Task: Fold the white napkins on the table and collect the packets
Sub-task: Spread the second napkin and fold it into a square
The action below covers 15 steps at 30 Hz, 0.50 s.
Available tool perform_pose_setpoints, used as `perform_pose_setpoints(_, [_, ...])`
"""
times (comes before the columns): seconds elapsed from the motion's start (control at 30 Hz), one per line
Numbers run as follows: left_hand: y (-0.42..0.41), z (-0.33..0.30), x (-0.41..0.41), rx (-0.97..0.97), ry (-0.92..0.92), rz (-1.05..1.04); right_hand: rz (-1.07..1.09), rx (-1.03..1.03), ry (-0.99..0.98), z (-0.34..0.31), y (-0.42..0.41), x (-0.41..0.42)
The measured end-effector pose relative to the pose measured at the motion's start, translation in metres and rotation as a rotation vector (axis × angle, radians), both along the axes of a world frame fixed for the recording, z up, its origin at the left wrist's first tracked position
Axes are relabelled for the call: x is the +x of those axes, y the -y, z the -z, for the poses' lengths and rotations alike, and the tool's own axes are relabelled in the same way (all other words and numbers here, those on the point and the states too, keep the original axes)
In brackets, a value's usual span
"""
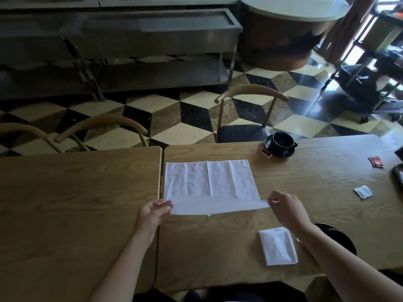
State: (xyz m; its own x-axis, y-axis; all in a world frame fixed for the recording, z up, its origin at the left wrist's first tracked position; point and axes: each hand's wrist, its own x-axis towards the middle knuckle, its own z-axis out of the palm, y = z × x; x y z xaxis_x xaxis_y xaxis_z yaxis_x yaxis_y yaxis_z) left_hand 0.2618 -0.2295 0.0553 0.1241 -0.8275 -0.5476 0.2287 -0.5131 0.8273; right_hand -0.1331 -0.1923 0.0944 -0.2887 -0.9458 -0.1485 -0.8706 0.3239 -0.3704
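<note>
A white napkin lies spread on the wooden table, its near edge lifted and curling over. My left hand pinches the near left corner, and my right hand pinches the near right corner. A folded white napkin rests near the table's front edge, beside my right forearm. A red packet and a white packet lie at the right. Another red packet is tucked under the saucer's left rim.
A black cup on a saucer stands at the far edge. A second table adjoins on the left. A dark tray edge shows at far right. Wooden chairs stand beyond the tables; a black round object sits below my right arm.
</note>
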Motion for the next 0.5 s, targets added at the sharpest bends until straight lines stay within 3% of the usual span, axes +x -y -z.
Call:
perform_pose_setpoints(0.23, [0.056,-0.012,0.0,-0.025,0.261,-0.049,-0.021,-0.029,-0.016,-0.021,0.05,-0.017])
perform_pose_setpoints(0.5, [0.109,0.0,-0.006,-0.008,0.358,-0.052,0.005,-0.017,0.117,-0.018,0.116,-0.04])
